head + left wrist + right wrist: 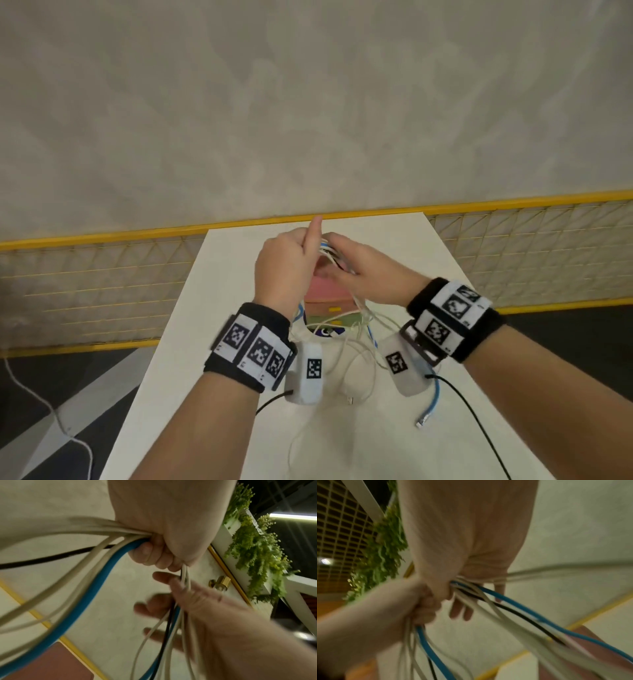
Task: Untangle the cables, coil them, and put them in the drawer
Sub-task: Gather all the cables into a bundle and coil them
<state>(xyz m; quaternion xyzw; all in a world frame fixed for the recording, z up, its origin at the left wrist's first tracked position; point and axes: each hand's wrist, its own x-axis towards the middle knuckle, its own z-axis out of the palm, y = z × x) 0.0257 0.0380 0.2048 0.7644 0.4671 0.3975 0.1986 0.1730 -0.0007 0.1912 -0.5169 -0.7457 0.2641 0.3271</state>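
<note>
Your left hand has its grip clamped on the cable bundle: the fingers are curled round several white leads, a blue cable and a black cable, with the thumb sticking up free above the fist. From that grip the bundle leaves two ways. One run fans out of the fist and arcs downward, and the other drops out of the little-finger side straight toward your right hand, just beside and slightly below. There the grip is looser; the fingers look nearly straight and spread, with the strands passing across the palm and between them, though blur keeps me from saying whether any finger pinches a strand. So the loop's long axis runs across from one grip to the other, then bends down, and the tails hang below both grips to the white surface. Further right, below your right wrist, the blue cable's free end lies on the surface, plug pointing toward you. The small drawer unit stands directly below and between the two grips, partly hidden by your hands. I judge the coiling is still in progress, and the right hand is the nearer one to gather the hanging slack and bring the next turn up into the left grip.
</note>
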